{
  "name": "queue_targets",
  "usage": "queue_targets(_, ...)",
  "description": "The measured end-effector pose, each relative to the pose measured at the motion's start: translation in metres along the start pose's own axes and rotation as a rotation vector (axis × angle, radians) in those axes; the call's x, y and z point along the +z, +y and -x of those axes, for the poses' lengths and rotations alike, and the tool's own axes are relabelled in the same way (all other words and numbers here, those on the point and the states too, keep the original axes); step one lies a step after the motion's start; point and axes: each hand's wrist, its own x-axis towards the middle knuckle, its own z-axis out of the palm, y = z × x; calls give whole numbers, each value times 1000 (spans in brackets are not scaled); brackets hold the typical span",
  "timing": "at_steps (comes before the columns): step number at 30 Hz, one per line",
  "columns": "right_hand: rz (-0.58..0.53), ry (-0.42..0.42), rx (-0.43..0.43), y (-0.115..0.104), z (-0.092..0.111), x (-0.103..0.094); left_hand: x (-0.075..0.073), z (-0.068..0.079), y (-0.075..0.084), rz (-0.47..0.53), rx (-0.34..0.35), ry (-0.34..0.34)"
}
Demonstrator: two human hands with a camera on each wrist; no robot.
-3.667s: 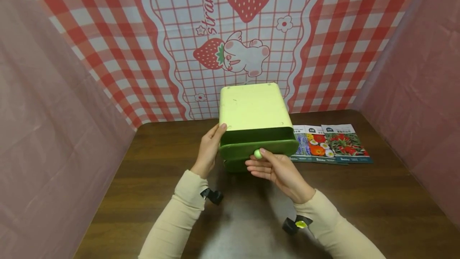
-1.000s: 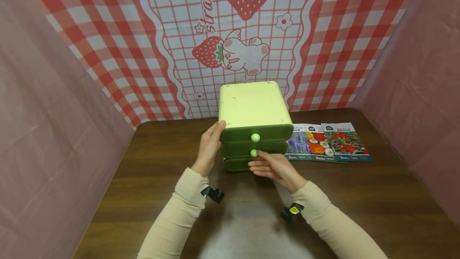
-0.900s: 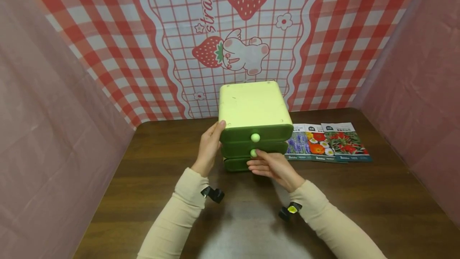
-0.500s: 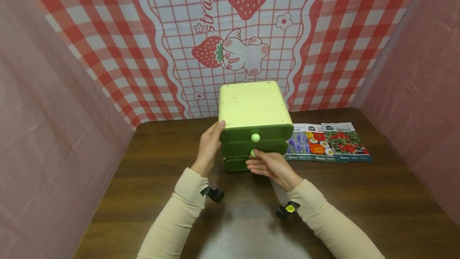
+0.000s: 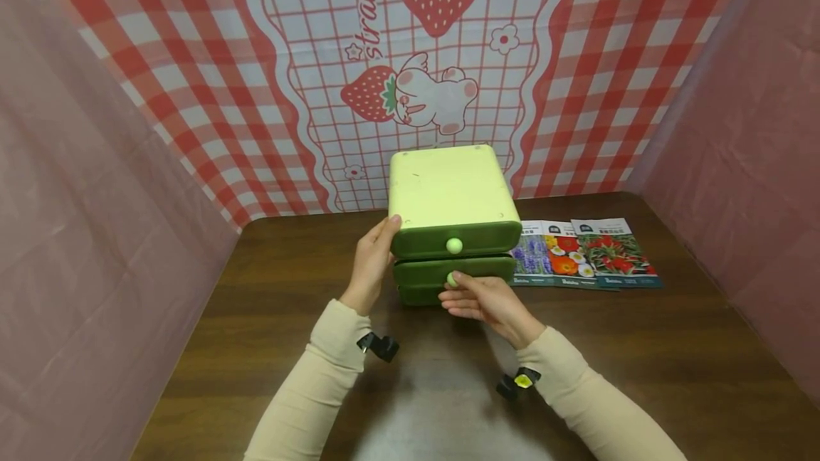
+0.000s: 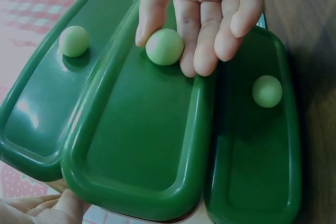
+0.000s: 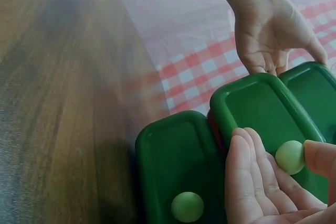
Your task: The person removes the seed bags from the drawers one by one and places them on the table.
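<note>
A small cabinet [image 5: 453, 187] with a pale yellow-green top and three dark green drawers stands on the table. My left hand [image 5: 371, 265] grips its left side, thumb at the top front corner. Between thumb and index finger, my right hand [image 5: 490, 301] pinches the round light green knob [image 6: 164, 47] of the middle drawer [image 6: 136, 129]; its other fingers extend below the knob. That drawer juts out a little, leaving a dark gap under the top drawer [image 5: 419, 240]. The bottom drawer [image 6: 257, 150] sits farther back, partly hidden by the right hand in the head view.
Several seed packets with flower pictures [image 5: 615, 255] lie overlapping on the brown wooden table [image 5: 275, 319], right of the cabinet. Behind it hangs a red-and-white strawberry cloth [image 5: 307, 91]. Pink curtains [image 5: 83, 233] close off both sides.
The top drawer, pulled out earlier, was pushed in, and the right hand moved to the middle knob. Over the last half second the middle drawer has slid slightly toward me. Left hand stays put.
</note>
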Motion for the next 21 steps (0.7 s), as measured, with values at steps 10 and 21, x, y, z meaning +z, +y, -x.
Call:
queue_targets(10,37,-6,-6,8,12,2,0,-1,-2,18,-3,1)
queue_targets(21,32,3,-19,15,34,10,0,1,-2,11,-11,-12)
